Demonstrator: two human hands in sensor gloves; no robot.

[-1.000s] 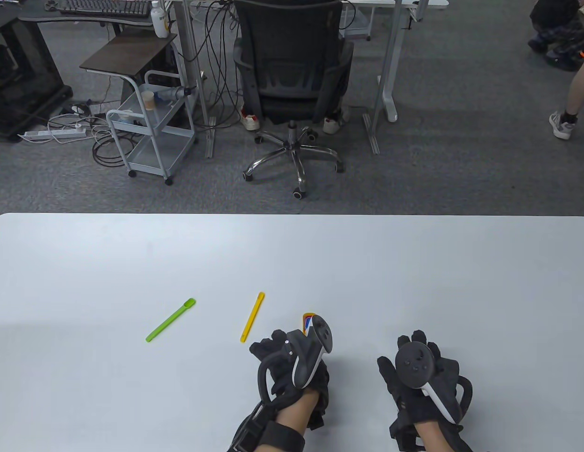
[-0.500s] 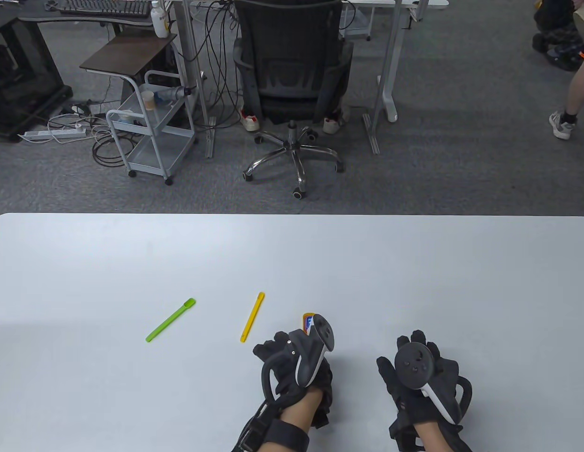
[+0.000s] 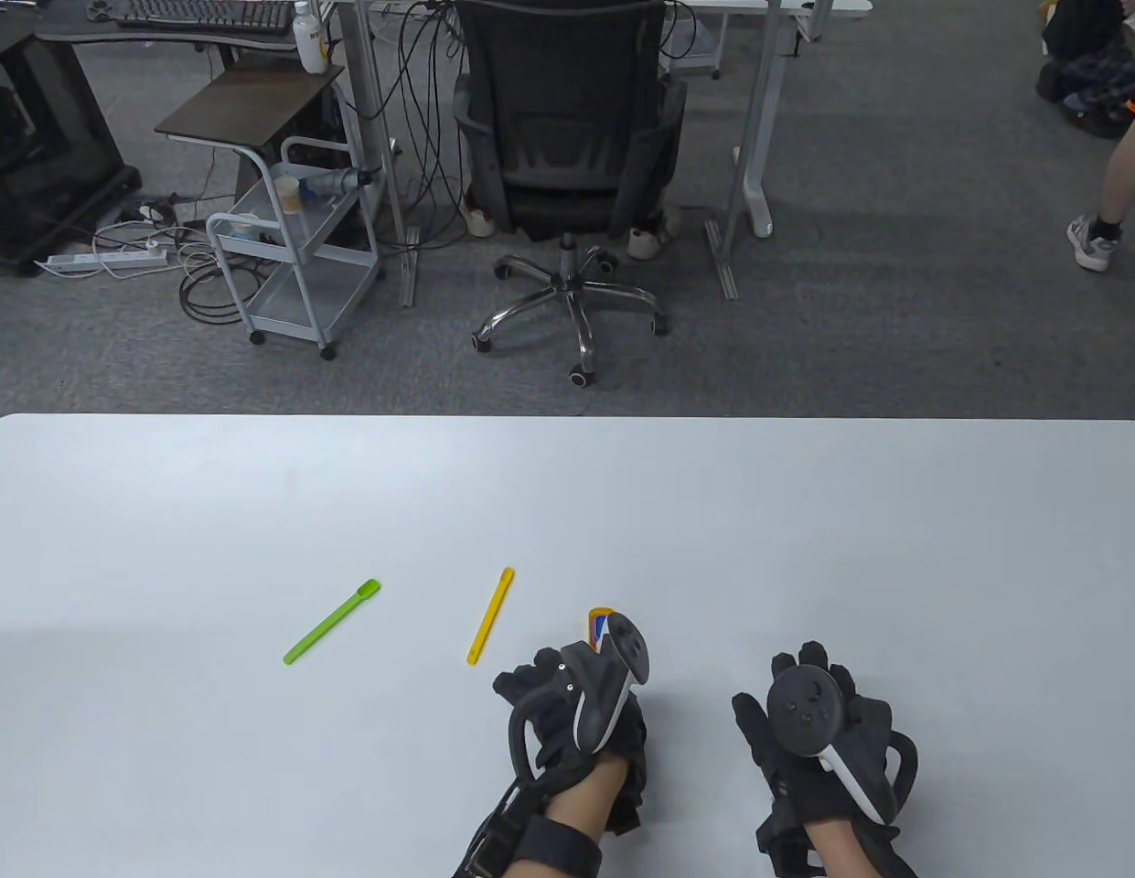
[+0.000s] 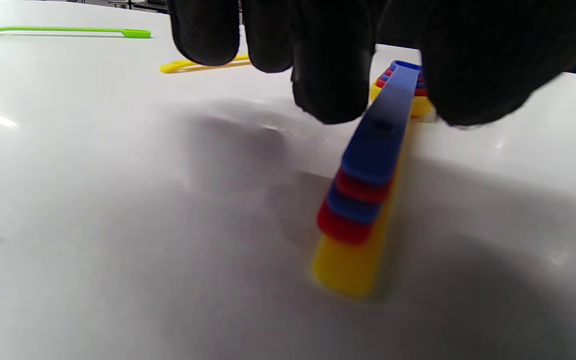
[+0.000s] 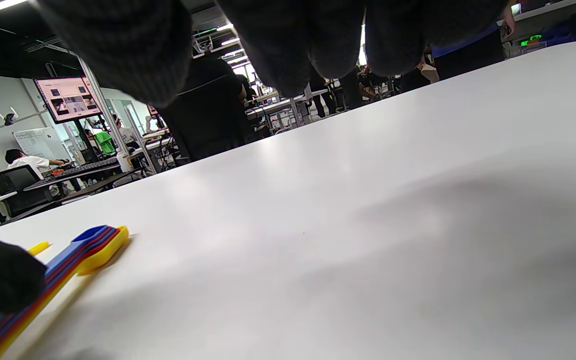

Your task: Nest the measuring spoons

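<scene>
A stack of nested measuring spoons (image 3: 601, 624), yellow at the bottom with red and blue ones on top, lies on the white table (image 3: 805, 530). My left hand (image 3: 567, 690) sits over its handle. In the left wrist view the thumb (image 4: 473, 75) and fingers (image 4: 333, 75) flank the stack (image 4: 368, 170) and hold it down on the table. A slim yellow spoon (image 3: 491, 615) and a slim green spoon (image 3: 332, 622) lie loose to the left. My right hand (image 3: 809, 704) rests open and empty on the table, right of the stack (image 5: 83, 247).
Beyond the table's far edge are an office chair (image 3: 567, 165), a small metal cart (image 3: 293, 247) and desk legs on grey carpet. The loose green spoon (image 4: 68, 31) and yellow spoon (image 4: 198, 64) also show behind my left fingers.
My left hand has shifted slightly right over the stack. The right hand and the loose spoons have not moved.
</scene>
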